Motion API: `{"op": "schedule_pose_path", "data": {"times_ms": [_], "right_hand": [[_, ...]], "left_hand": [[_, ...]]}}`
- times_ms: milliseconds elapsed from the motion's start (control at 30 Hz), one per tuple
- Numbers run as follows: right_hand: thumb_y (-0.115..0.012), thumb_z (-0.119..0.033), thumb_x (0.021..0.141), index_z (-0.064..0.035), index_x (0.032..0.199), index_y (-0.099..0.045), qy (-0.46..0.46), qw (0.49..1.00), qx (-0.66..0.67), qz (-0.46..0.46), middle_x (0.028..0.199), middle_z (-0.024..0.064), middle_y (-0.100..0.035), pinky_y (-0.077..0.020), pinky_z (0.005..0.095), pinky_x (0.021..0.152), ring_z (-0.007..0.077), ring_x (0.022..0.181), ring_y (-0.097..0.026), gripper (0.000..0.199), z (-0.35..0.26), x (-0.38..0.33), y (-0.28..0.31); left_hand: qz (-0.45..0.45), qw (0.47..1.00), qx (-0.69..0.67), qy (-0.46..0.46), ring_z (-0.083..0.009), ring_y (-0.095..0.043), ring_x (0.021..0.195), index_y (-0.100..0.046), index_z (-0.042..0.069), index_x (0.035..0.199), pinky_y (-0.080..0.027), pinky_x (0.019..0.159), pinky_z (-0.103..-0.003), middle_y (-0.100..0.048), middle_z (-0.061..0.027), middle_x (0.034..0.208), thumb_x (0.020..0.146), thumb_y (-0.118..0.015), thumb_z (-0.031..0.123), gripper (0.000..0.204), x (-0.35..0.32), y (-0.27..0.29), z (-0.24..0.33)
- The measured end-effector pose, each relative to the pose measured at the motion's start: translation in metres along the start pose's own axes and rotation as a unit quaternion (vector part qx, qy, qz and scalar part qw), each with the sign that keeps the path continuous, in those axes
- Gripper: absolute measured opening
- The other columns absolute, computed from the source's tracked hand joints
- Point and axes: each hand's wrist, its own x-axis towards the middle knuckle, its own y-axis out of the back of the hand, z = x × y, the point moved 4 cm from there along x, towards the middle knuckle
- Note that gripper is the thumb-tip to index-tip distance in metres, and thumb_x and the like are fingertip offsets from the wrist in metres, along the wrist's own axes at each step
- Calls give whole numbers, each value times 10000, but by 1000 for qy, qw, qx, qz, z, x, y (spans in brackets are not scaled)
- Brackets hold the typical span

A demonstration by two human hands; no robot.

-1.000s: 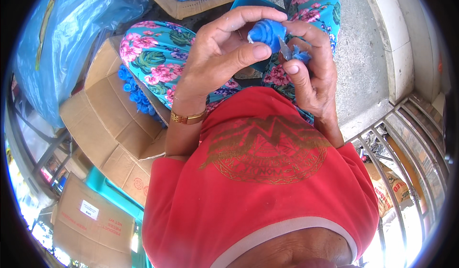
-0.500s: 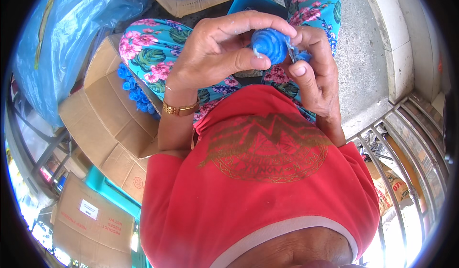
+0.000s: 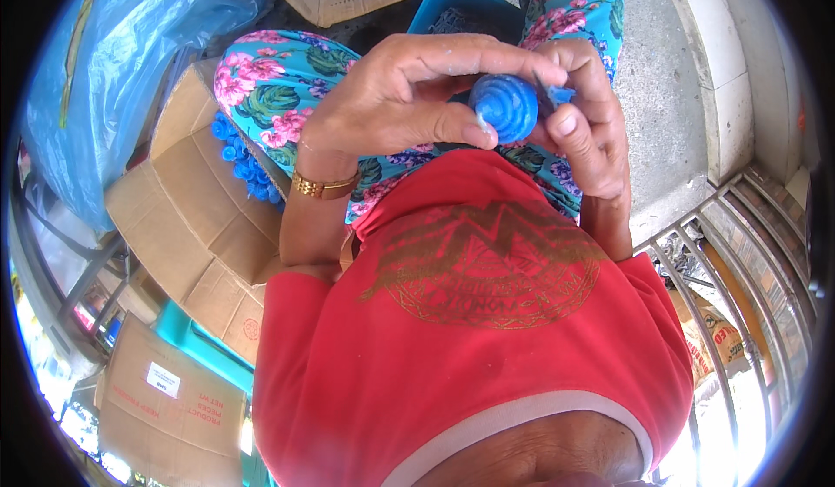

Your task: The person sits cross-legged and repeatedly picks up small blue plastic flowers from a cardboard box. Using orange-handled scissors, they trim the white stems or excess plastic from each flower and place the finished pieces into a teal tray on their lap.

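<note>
My left hand (image 3: 383, 96) is closed around a blue, ridged, cone-shaped candle (image 3: 504, 107), with the thumb near its pale wick and the fingers over its top. The candle is tilted, its pointed end toward me. Beside it, my right hand (image 3: 591, 122) pinches a thin, dark blade (image 3: 547, 89) between thumb and fingers. A scrap of blue wax (image 3: 560, 96) clings to that blade. Most of the blade and any handle are hidden inside the right hand. Between the blade and the candle a small gap shows.
Under my hands stands a blue basin (image 3: 461, 0) with pale scraps in it. A cardboard box (image 3: 200, 200) at my left holds several blue pieces (image 3: 239, 156); another box (image 3: 348, 4) of them lies ahead. Blue plastic sheeting (image 3: 130, 70) hangs far left, metal railings (image 3: 748, 287) at right.
Both hands have shifted slightly nearer and to the right with the candle. The blade has come away from the candle's side, carrying the wax scrap.
</note>
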Motion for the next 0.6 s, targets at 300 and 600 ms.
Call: {"op": "schedule_pose_path", "data": {"times_ms": [300,600], "right_hand": [[-438,-402,955,-15,1240,-422,-75,984,163,-7,599,17,-413,-259,210,446,55,477,-323,481,8,-6,-2],[-424,-289,977,0,1181,-478,-95,985,135,42,638,0,-407,-271,200,445,51,515,-340,358,17,-6,-1]], "left_hand": [[56,990,130,0,-117,-568,829,-404,-14,1301,-458,772,-260,-610,-76,929,661,-723,-27,715,-6,4,7],[411,733,523,144,-177,-646,832,-625,74,1038,-508,753,-292,-659,-89,933,721,-731,50,335,-115,21,76]]}}
